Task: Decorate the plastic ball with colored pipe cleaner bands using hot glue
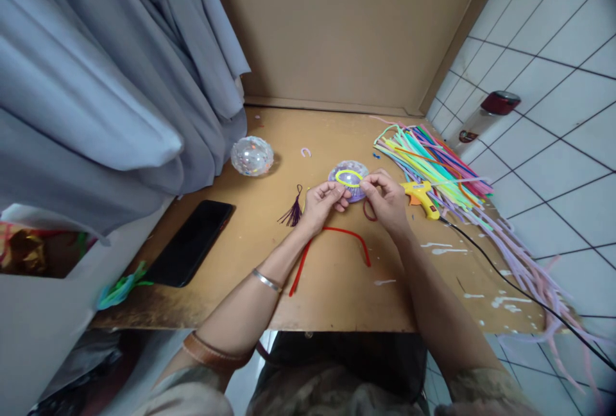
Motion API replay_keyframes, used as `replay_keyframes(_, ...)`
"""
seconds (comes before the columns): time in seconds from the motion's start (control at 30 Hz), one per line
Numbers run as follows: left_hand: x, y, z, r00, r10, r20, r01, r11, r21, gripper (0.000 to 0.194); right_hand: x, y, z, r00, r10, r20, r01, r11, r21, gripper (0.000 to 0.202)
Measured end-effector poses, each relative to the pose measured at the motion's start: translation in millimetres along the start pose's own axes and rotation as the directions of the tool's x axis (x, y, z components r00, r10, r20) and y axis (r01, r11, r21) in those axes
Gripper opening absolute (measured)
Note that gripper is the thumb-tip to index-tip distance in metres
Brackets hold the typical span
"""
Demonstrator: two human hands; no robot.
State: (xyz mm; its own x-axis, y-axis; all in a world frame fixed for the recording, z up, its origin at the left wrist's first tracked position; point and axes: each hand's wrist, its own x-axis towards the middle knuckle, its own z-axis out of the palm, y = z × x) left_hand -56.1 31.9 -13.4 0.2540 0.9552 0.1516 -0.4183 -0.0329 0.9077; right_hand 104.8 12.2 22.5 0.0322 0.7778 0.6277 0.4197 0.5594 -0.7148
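A bright yellow pipe cleaner bent into an oval loop (342, 174) is pinched between the fingertips of my left hand (323, 204) and my right hand (387, 198). The loop is over a round, clear-topped piece with a purple and whitish fuzzy rim (357, 197); whether they touch I cannot tell. A dark red curved strand (368, 212) shows beside my right hand. Left of my left hand lies a dark purple tassel (291, 213). Nearer to me, a bent red pipe cleaner (346, 230) rests on the wooden table (337, 294), partly behind my left wrist.
A clear ball (252, 156) and a black phone (191, 242) are on the left, below grey cloth (144, 82). At right lie a yellow glue gun (423, 199), its black cord (486, 268) and many coloured pipe cleaners (423, 159). A red-lidded bottle (486, 121) stands by the tiles.
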Motion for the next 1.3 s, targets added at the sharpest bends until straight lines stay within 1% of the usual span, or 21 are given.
replay_keyframes(0.17,1.2,2.5,0.7,0.999,-0.04,-0.009,0.04,0.996,-0.074,0.046,-1.4,0.6,-0.9,0.986,-0.097,0.135,0.108,0.991,-0.082,0.017)
replay_keyframes(0.27,1.0,3.8,1.1,0.998,-0.056,-0.011,0.055,0.994,-0.097,0.047,-2.5,1.7,0.6,0.974,-0.135,0.183,0.164,0.975,-0.149,0.02)
replay_keyframes(0.33,0.3,4.1,1.2,0.998,-0.056,0.001,0.056,0.994,-0.091,0.046,-3.0,2.4,2.0,0.969,-0.162,0.188,0.197,0.962,-0.188,0.022)
replay_keyframes(0.43,-1.1,3.2,1.4,0.998,-0.052,0.017,0.053,0.996,-0.067,0.045,-3.5,4.0,3.4,0.966,-0.205,0.161,0.238,0.943,-0.231,0.022)
replay_keyframes(0.57,-1.8,0.1,1.5,0.999,-0.037,0.03,0.038,0.998,-0.047,0.043,-4.2,5.3,4.0,0.962,-0.232,0.143,0.262,0.932,-0.252,0.019)
replay_keyframes(0.7,-1.1,-2.1,1.7,0.999,-0.032,0.041,0.033,0.999,-0.029,0.044,-5.3,5.4,4.9,0.961,-0.23,0.154,0.265,0.923,-0.279,0.021)
replay_keyframes(0.97,-0.3,0.2,4.8,0.998,-0.038,0.054,0.038,0.999,0.008,0.052,-6.1,9.1,7.3,0.966,-0.235,0.109,0.256,0.926,-0.276,0.021)
replay_keyframes(1.1,-1.2,1.1,5.3,0.999,-0.026,0.047,0.025,0.999,0.032,0.052,-4.9,5.6,5.2,0.984,-0.167,0.053,0.175,0.957,-0.231,0.022)
replay_keyframes(1.2,-1.5,1.3,5.7,0.999,-0.027,0.038,0.026,0.999,0.038,0.052,-4.1,1.7,2.2,0.995,-0.101,-0.003,0.099,0.976,-0.196,0.027)
replay_keyframes(1.3,-1.8,1.6,6.0,0.999,-0.027,0.031,0.026,0.999,0.035,0.052,-3.9,-0.3,1.0,0.997,-0.07,-0.009,0.068,0.983,-0.173,0.032)
